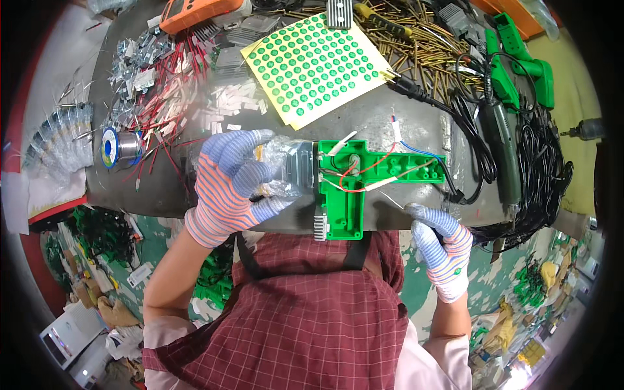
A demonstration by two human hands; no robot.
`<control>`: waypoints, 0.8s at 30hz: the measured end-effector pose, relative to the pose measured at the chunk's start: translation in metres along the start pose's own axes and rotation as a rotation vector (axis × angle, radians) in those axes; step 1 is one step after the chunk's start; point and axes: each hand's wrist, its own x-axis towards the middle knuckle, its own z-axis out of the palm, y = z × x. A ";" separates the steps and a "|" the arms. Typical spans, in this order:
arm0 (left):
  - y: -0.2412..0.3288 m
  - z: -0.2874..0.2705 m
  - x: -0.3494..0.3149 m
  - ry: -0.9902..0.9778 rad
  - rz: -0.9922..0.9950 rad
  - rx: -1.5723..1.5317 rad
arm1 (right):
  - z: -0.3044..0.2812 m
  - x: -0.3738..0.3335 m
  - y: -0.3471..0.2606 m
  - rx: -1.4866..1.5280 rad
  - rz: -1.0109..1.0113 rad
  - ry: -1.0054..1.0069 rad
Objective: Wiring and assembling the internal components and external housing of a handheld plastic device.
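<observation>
A green T-shaped plastic housing [354, 211] lies on its back at the table's near edge, its hollow inside facing up. My left hand [227, 182], in a striped glove, is closed around the film-wrapped metal end piece [300, 170] at the housing's left. Inside the housing run a red wire [351, 190], a white sleeve [382, 184] and a blue wire [416, 149]. My right hand [445, 250], also gloved, is just right of the housing, with thumb and finger pinched at the tip of a thin pale wire [392, 199]. A ribbed metal heat sink [320, 227] sits at the housing's lower left.
A yellow sheet of round green stickers [315, 71] lies behind, near many brass-coloured rods [416, 49]. A solder spool [121, 147] and red-and-white wires [166, 97] are at left. Rightward are a soldering iron-like dark tool [500, 153], black cables [539, 175] and green housings [533, 71].
</observation>
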 end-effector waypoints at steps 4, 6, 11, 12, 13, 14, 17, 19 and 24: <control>-0.002 0.003 -0.005 0.053 0.001 -0.002 | 0.008 0.010 -0.003 -0.076 -0.122 -0.053; -0.005 0.005 -0.005 0.064 0.011 -0.010 | 0.012 0.013 -0.008 -0.060 -0.130 -0.084; -0.001 0.003 -0.005 0.083 0.061 0.001 | 0.016 0.025 -0.011 -0.229 -0.355 -0.168; 0.000 0.002 -0.005 0.076 0.066 0.000 | 0.016 0.026 -0.010 -0.303 -0.462 -0.176; 0.001 0.001 -0.005 0.066 0.070 0.002 | 0.017 0.027 -0.004 -0.368 -0.584 -0.148; 0.001 0.000 -0.005 0.056 0.074 0.004 | 0.019 0.027 -0.005 -0.363 -0.581 -0.146; 0.000 0.002 -0.006 0.070 0.099 0.009 | 0.034 0.035 -0.012 -0.354 -0.564 -0.136; 0.000 0.003 -0.002 0.067 0.081 0.015 | 0.044 0.037 -0.014 -0.362 -0.519 -0.088; 0.007 -0.003 0.006 -0.067 -0.039 0.005 | 0.058 0.033 -0.004 -0.706 -0.705 0.113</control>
